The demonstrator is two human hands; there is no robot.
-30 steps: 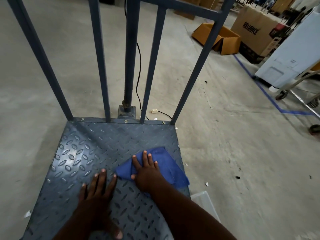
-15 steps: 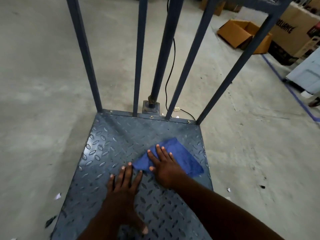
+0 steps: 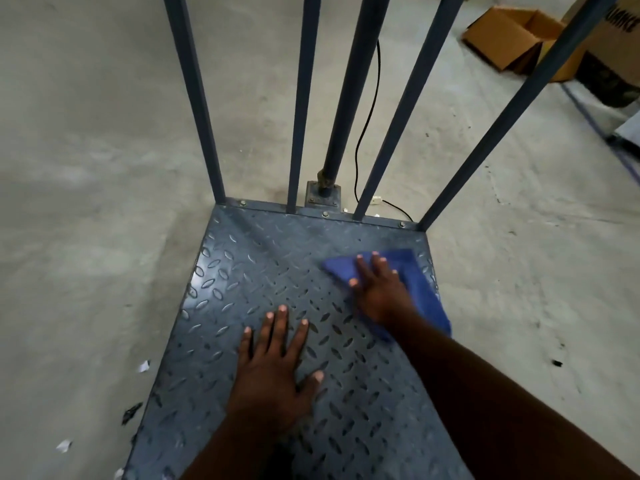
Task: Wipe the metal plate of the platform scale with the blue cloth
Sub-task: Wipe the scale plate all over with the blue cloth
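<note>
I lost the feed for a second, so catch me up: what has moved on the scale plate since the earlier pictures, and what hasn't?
The right hand, flat on the blue cloth, has slid it from the plate's right-middle toward the far right corner; the cloth overhangs the right edge. The left hand stays spread flat on the metal plate, gripping nothing. The camera view shifted; the scale itself doesn't seem to have moved.

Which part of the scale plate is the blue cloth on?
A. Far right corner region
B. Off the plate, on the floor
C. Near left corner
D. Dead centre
A: the right hand presses the blue cloth flat along the plate's right edge, near the far corner.
</note>
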